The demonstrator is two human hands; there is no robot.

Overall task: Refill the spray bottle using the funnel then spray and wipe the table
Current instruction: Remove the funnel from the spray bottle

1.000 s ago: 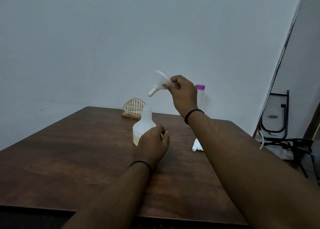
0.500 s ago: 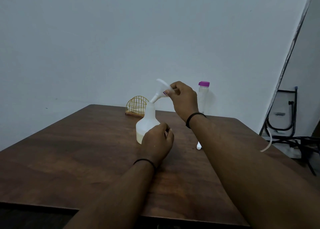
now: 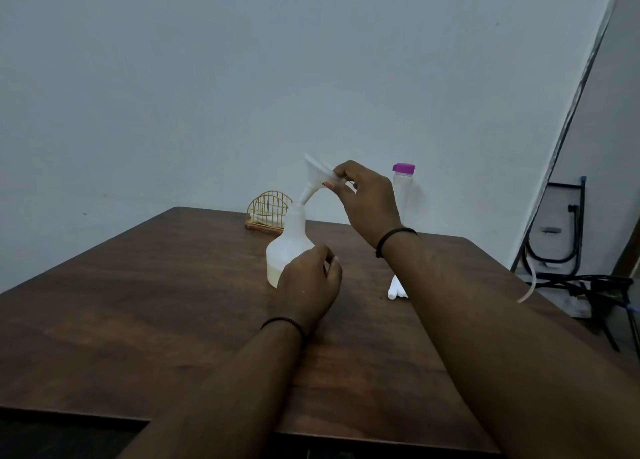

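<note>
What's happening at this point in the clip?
A person is fitting a white funnel into the open neck of a spray bottle standing on the wooden table. The right hand pinches the tilted funnel, its spout at the neck; the left hand steadies the bottle's base. The white spray head lies on the table.

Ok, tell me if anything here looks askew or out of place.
The funnel is askew: the right hand pinches its rim and it leans, spout tip just at the spray bottle mouth, not seated. The left hand grips the bottle. No spill shows on the table.
</note>
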